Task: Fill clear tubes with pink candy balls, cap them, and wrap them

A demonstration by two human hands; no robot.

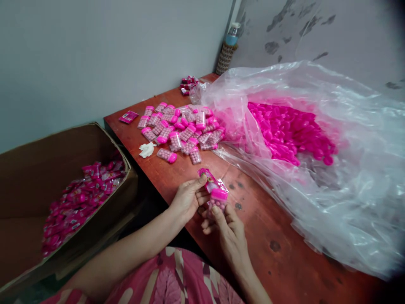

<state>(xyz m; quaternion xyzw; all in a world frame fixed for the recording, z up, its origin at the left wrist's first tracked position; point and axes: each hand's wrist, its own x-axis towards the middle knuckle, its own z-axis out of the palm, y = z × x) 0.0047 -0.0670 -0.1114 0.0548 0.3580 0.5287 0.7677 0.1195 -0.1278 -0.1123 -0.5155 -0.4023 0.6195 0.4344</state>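
My left hand is closed on a pink printed wrapper, its thumb pressed on the upper face. Right beside it, my right hand pinches a small clear candy container with a pink cap, full of pale pink balls. The capped end points away from me and touches or overlaps the wrapper; I cannot tell whether any of it is inside. Both hands are over the near edge of the red-brown table. Beyond them lies a pile of similar filled containers.
A large clear plastic bag of pink caps spreads over the table's right side. At left, a cardboard box holds many wrapped packs. White crumpled scrap, a flat wrapper, more wrappers and a bottle are farther back.
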